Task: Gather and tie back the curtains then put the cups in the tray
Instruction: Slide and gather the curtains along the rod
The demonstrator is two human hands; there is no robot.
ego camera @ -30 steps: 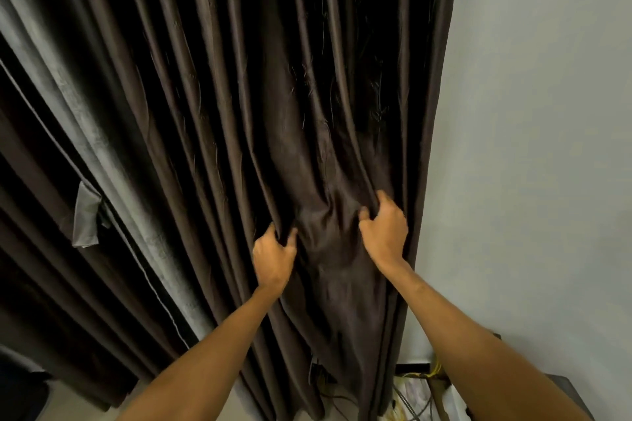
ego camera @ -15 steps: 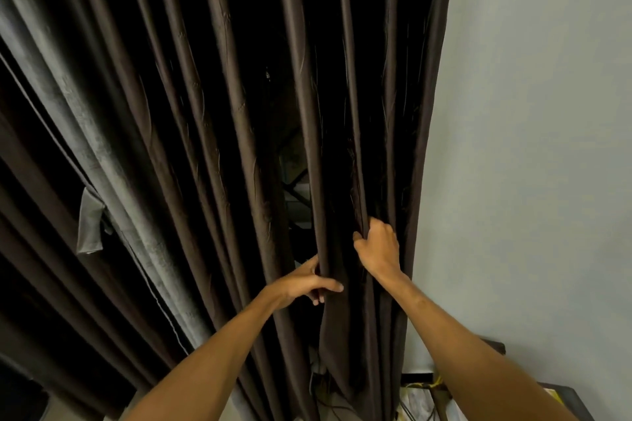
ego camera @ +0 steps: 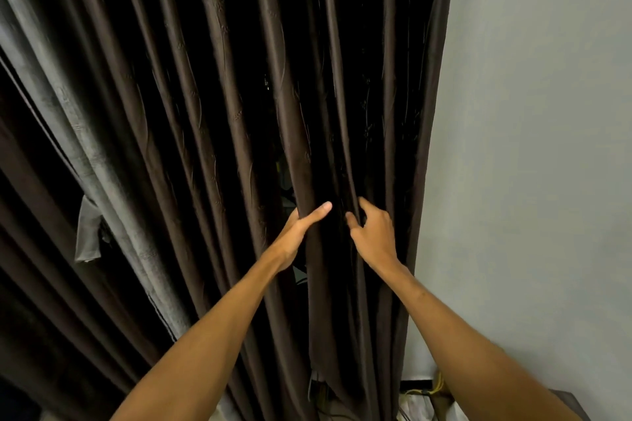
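Grip, left hand: the left hand (ego camera: 297, 232) clasped one fold of the dark brown pleated curtain (ego camera: 219, 113). Its thumb lay straight across the front of the fold and its fingers were tucked out of sight behind it.
Grip, right hand: the right hand (ego camera: 374, 236) held the neighbouring pleats of the same curtain, fingers curled into the cloth and thumb drawn in towards them, a narrow hold closed on fabric.
Hands together: both were near the curtain's right edge, roughly level, close but apart, with one dark pleat between them.
Curtain: it hung in long upright folds from the top of the view down past both forearms.
Gap: a narrow slit (ego camera: 284, 181) opened between folds of the curtain just above the left hand; what lay behind it was too dark to make out.
Grey panel: a lighter grey, velvety curtain panel (ego camera: 102, 181) hung to the left of the brown curtain, slanting across the view.
Tab: a small grey cloth tab (ego camera: 87, 236) hung at the grey panel's left edge, well left of the gripped folds.
Wall: a plain pale grey wall (ego camera: 530, 147) stood just right of the curtain's right edge.
Low corner: thin yellow cables (ego camera: 437, 386) and a dark furniture corner (ego camera: 567, 402) lay to the lower right of the curtain, their details unclear.
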